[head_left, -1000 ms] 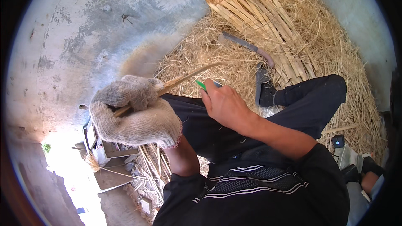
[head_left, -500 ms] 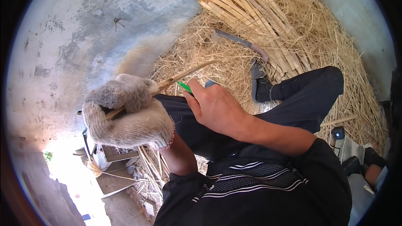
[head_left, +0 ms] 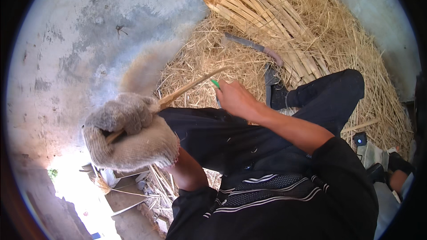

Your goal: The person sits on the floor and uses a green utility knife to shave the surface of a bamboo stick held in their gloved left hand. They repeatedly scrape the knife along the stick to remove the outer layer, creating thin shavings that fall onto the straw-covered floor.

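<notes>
My left hand (head_left: 129,138), in a thick knitted grey-beige glove, is closed round a thin split strip of bamboo or wood (head_left: 191,85). The strip slants up to the right and tapers to a curved tip; its other end shows inside the curl of the glove. My bare right hand (head_left: 238,100) is closed on a small green-ended tool (head_left: 215,83), just below the strip's far part. Only the green end and a bit under the fingers show, so its kind cannot be made out. Whether it touches the strip is unclear.
A long blade with a brown handle (head_left: 272,55) lies on loose shavings (head_left: 195,53), beside a pile of split strips (head_left: 275,26). My bent leg (head_left: 329,91) crosses in front. A pale wall (head_left: 102,31) stands left. At the right edge, part of another person (head_left: 398,180) shows.
My right hand has slid up and to the right along the strip with the green-ended tool, away from the glove. The gloved hand has shifted slightly left and down.
</notes>
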`<state>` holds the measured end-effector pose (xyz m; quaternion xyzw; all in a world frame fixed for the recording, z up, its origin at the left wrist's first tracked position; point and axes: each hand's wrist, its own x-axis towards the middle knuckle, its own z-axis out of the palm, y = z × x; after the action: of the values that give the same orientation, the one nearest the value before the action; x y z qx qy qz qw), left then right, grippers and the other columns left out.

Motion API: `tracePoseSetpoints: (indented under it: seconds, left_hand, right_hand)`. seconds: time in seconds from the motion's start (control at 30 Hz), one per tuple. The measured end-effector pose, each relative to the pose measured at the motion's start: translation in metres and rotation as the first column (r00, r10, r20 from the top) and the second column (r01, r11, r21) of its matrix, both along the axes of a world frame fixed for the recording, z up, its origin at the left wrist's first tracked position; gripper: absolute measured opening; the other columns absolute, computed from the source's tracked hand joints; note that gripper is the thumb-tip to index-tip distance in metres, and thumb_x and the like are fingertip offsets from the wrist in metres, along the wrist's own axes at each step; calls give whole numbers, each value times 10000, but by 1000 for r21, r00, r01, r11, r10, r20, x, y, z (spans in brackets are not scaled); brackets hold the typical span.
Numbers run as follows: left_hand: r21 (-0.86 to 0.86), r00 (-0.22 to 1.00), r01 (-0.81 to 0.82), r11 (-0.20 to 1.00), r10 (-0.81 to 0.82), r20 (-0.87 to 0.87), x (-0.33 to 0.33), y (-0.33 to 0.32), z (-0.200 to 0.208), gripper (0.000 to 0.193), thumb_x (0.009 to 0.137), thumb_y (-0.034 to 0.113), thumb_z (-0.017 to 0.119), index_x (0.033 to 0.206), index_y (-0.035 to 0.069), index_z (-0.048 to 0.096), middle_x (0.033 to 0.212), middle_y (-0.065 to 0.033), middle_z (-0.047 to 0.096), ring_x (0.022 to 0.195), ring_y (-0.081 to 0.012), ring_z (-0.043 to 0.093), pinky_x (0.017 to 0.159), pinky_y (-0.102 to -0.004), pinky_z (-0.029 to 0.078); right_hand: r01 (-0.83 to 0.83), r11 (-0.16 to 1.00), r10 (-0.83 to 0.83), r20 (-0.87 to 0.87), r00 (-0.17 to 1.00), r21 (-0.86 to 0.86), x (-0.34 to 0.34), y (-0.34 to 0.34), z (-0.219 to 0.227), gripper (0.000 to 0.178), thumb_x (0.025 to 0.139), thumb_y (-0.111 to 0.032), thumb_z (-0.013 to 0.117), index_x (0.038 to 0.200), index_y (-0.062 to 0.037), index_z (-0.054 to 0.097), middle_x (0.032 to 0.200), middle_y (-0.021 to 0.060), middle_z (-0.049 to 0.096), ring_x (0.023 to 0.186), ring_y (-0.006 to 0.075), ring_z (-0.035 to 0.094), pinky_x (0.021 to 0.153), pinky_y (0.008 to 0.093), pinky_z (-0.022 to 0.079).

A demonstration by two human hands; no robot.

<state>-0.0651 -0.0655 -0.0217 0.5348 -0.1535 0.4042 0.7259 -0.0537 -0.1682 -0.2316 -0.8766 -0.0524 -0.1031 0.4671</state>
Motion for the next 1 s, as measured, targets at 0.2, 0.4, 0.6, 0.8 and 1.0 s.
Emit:
tracePoseSetpoints:
  seconds: [0.2, 0.4, 0.6, 0.8, 1.0]
  left_hand:
    - [-65, 1000, -4, 998, 3, -18, 0, 15, 0, 308, 861, 249, 414, 576, 132, 399, 472, 6, 324, 390, -93, 301, 355, -252, 269]
    - [53, 994, -8, 999, 14, -111, -1, 26, -3, 338, 898, 322, 410, 627, 120, 432, 505, 2, 359, 415, -104, 346, 368, -277, 319]
    - [152, 945, 317, 936, -298, -133, 4, 60, -9, 353, 914, 305, 389, 606, 131, 383, 505, 7, 351, 393, -106, 316, 361, -292, 318]
    - [226, 972, 236, 945, -226, -72, -1, 43, -18, 368, 915, 285, 367, 573, 154, 330, 487, 23, 298, 383, -97, 266, 352, -280, 274]
    - [154, 988, 151, 977, -145, -51, -8, 24, -19, 380, 910, 270, 353, 547, 176, 290, 466, 36, 257, 377, -84, 222, 343, -262, 225]
  right_hand:
    - [-235, 949, 235, 24, 972, 209, -49, 20, 117, 204, 940, -132, 546, 974, 56, 475, 550, 254, 545, 535, 441, 593, 458, 480, 461]
    - [-148, 958, 148, 18, 989, 247, -54, 31, 112, 202, 930, -111, 559, 980, 52, 452, 543, 248, 544, 523, 432, 591, 443, 480, 452]
    - [-125, 991, 129, -86, 988, 56, -33, 29, 83, 219, 944, -142, 518, 975, 68, 462, 561, 260, 555, 556, 456, 599, 476, 491, 472]
    - [-116, 987, 136, -205, 969, 109, -30, 10, 76, 229, 927, -121, 492, 983, 100, 508, 637, 293, 597, 634, 467, 629, 570, 509, 529]
    - [-196, 960, 205, -26, 978, 199, -48, 15, 120, 222, 923, -132, 548, 999, 68, 490, 533, 246, 550, 531, 447, 598, 501, 488, 506]
